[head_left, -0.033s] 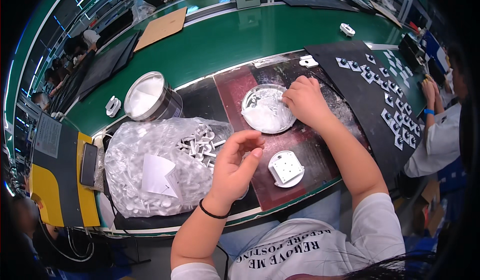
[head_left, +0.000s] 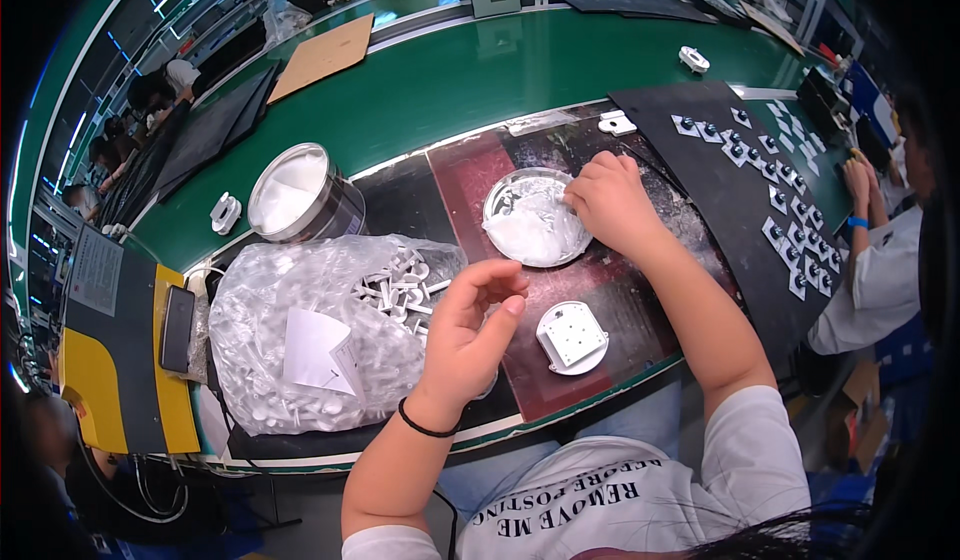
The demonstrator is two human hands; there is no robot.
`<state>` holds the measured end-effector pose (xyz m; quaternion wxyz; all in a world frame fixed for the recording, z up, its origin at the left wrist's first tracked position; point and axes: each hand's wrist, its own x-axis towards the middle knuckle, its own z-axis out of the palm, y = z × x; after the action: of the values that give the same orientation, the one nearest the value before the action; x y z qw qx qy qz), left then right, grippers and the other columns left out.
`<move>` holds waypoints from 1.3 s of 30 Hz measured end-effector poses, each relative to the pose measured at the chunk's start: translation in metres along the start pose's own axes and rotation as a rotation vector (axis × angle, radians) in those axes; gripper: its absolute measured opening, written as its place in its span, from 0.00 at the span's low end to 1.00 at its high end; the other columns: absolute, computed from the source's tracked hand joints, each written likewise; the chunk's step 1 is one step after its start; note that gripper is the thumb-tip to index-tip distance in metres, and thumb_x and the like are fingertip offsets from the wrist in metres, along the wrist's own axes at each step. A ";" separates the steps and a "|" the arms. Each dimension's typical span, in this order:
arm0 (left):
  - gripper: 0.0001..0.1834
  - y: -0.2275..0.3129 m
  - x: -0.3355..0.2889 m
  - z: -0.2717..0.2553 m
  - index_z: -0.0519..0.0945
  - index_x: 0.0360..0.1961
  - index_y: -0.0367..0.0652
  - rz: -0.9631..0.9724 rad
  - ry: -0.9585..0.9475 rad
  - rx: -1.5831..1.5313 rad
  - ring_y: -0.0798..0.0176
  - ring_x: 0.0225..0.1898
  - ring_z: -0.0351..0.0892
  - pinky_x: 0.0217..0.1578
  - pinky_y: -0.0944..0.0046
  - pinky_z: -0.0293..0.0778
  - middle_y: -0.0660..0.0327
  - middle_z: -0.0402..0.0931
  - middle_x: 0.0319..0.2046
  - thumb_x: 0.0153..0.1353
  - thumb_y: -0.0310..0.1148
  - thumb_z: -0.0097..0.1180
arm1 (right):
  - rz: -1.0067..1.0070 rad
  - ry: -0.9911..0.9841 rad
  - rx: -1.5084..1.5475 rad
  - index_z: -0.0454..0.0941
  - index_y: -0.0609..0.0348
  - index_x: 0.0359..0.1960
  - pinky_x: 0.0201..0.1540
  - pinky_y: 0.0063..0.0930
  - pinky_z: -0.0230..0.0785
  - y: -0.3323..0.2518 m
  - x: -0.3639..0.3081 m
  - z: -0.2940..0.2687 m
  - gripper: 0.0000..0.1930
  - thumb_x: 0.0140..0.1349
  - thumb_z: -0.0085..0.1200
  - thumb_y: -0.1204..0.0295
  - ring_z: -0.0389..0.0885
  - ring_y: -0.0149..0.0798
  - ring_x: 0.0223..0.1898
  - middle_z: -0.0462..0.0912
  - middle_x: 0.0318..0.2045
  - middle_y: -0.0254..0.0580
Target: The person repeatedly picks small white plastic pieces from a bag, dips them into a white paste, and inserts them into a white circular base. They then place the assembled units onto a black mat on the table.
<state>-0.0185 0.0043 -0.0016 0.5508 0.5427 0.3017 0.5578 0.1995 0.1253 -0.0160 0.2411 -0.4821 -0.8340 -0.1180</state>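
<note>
A round shallow metal tin (head_left: 497, 188) with whitish paste (head_left: 530, 228) and what looks like clear film in it lies on the work mat. At its right rim is my right hand (head_left: 612, 200), fingers bent together and tips down; whatever they pinch is hidden. My left hand (head_left: 470, 330) hovers beside the plastic bag, fingers loosely curled with a gap to the thumb, and nothing shows in it. The clear bag (head_left: 270, 330) is full of small white plastic parts (head_left: 405, 288), some showing at its opening. Between my forearms sits a white rounded plastic housing (head_left: 573, 338) with small holes.
Behind the bag stands a metal can (head_left: 335, 205) with white contents. Rows of small parts on white squares (head_left: 775, 170) cover a black sheet (head_left: 690, 150) at right, near a co-worker's hands (head_left: 860, 182). A yellow-and-grey machine (head_left: 125, 350) stands at far left. White parts (head_left: 694, 59) lie on the green belt.
</note>
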 end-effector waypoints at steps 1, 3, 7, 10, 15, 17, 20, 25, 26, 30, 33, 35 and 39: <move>0.16 0.001 0.000 0.000 0.71 0.51 0.37 0.000 0.003 0.000 0.69 0.45 0.71 0.48 0.68 0.67 0.60 0.73 0.42 0.61 0.22 0.51 | 0.013 0.008 0.003 0.82 0.53 0.27 0.47 0.36 0.58 0.000 0.000 -0.001 0.05 0.52 0.57 0.68 0.72 0.38 0.40 0.79 0.27 0.32; 0.19 0.001 0.001 -0.001 0.69 0.52 0.37 -0.016 0.006 0.052 0.67 0.46 0.71 0.49 0.66 0.67 0.59 0.73 0.42 0.59 0.25 0.54 | 0.068 -0.007 0.071 0.82 0.54 0.29 0.47 0.35 0.59 -0.001 -0.001 -0.005 0.06 0.54 0.56 0.69 0.73 0.39 0.39 0.80 0.28 0.33; 0.45 0.009 0.004 -0.005 0.57 0.62 0.38 0.089 -0.132 0.492 0.56 0.48 0.71 0.51 0.57 0.66 0.52 0.71 0.46 0.47 0.41 0.68 | 0.357 -0.143 0.532 0.81 0.57 0.35 0.45 0.30 0.65 -0.012 -0.008 -0.036 0.07 0.59 0.54 0.69 0.77 0.35 0.37 0.81 0.32 0.37; 0.67 0.007 0.001 0.000 0.43 0.67 0.40 0.190 -0.271 0.797 0.47 0.51 0.69 0.53 0.50 0.63 0.48 0.68 0.50 0.32 0.53 0.74 | 0.456 -0.184 0.924 0.80 0.60 0.38 0.38 0.26 0.68 -0.024 -0.031 -0.048 0.09 0.59 0.55 0.69 0.78 0.32 0.34 0.82 0.32 0.39; 0.74 -0.007 -0.006 0.007 0.38 0.69 0.40 0.209 -0.305 0.957 0.46 0.49 0.67 0.53 0.51 0.60 0.51 0.67 0.49 0.28 0.52 0.76 | 0.316 -0.193 1.155 0.80 0.60 0.40 0.38 0.22 0.66 -0.046 -0.068 -0.050 0.11 0.57 0.59 0.70 0.74 0.26 0.35 0.77 0.32 0.35; 0.73 -0.014 -0.006 0.007 0.38 0.69 0.39 0.174 -0.310 0.935 0.48 0.49 0.68 0.53 0.52 0.59 0.52 0.68 0.48 0.28 0.50 0.76 | 0.387 -0.261 1.261 0.81 0.60 0.40 0.39 0.23 0.66 -0.052 -0.072 -0.048 0.11 0.57 0.60 0.70 0.75 0.29 0.36 0.78 0.33 0.36; 0.71 -0.016 -0.007 0.008 0.38 0.69 0.39 0.151 -0.315 0.922 0.50 0.48 0.68 0.53 0.52 0.59 0.54 0.69 0.46 0.30 0.46 0.76 | 0.273 -0.232 1.159 0.81 0.60 0.39 0.41 0.25 0.67 -0.056 -0.070 -0.046 0.10 0.56 0.60 0.71 0.76 0.32 0.38 0.79 0.34 0.38; 0.69 -0.014 -0.006 0.008 0.39 0.69 0.38 0.149 -0.327 0.916 0.53 0.48 0.69 0.53 0.53 0.58 0.56 0.71 0.45 0.31 0.42 0.75 | 0.239 -0.242 1.096 0.81 0.61 0.37 0.43 0.28 0.68 -0.054 -0.074 -0.044 0.10 0.55 0.60 0.71 0.77 0.35 0.39 0.80 0.34 0.40; 0.69 -0.016 -0.006 0.007 0.39 0.69 0.38 0.153 -0.330 0.912 0.53 0.48 0.69 0.53 0.53 0.58 0.56 0.71 0.45 0.31 0.42 0.75 | 0.231 -0.245 1.088 0.81 0.61 0.37 0.43 0.28 0.68 -0.054 -0.074 -0.044 0.09 0.55 0.60 0.71 0.77 0.35 0.39 0.80 0.34 0.41; 0.68 -0.015 -0.006 0.007 0.40 0.69 0.38 0.162 -0.336 0.906 0.53 0.49 0.69 0.54 0.52 0.58 0.56 0.71 0.45 0.32 0.41 0.75 | 0.175 -0.237 1.029 0.81 0.60 0.37 0.43 0.30 0.68 -0.054 -0.075 -0.045 0.09 0.54 0.60 0.72 0.77 0.38 0.39 0.80 0.34 0.41; 0.67 -0.014 -0.005 0.008 0.40 0.69 0.38 0.169 -0.339 0.903 0.53 0.49 0.69 0.54 0.52 0.58 0.57 0.71 0.45 0.32 0.40 0.74 | 0.106 -0.194 0.934 0.81 0.60 0.38 0.45 0.33 0.67 -0.054 -0.076 -0.048 0.10 0.53 0.59 0.73 0.76 0.41 0.40 0.81 0.34 0.42; 0.67 -0.014 -0.005 0.008 0.40 0.69 0.38 0.157 -0.336 0.894 0.53 0.49 0.69 0.54 0.52 0.58 0.57 0.72 0.45 0.32 0.40 0.74 | 0.078 -0.146 0.861 0.80 0.60 0.39 0.47 0.35 0.66 -0.055 -0.078 -0.052 0.11 0.53 0.58 0.73 0.76 0.43 0.41 0.81 0.35 0.42; 0.66 -0.008 -0.006 0.009 0.42 0.68 0.38 0.174 -0.324 0.937 0.53 0.49 0.69 0.54 0.52 0.58 0.56 0.72 0.45 0.32 0.39 0.74 | 0.234 -0.066 0.744 0.79 0.62 0.40 0.48 0.36 0.65 -0.052 -0.101 -0.062 0.11 0.55 0.54 0.75 0.74 0.45 0.43 0.81 0.37 0.44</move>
<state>-0.0086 -0.0021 -0.0087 0.2389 0.8346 0.3838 0.3148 0.2145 -0.0027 -0.0133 0.3844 -0.4570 -0.7665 0.2362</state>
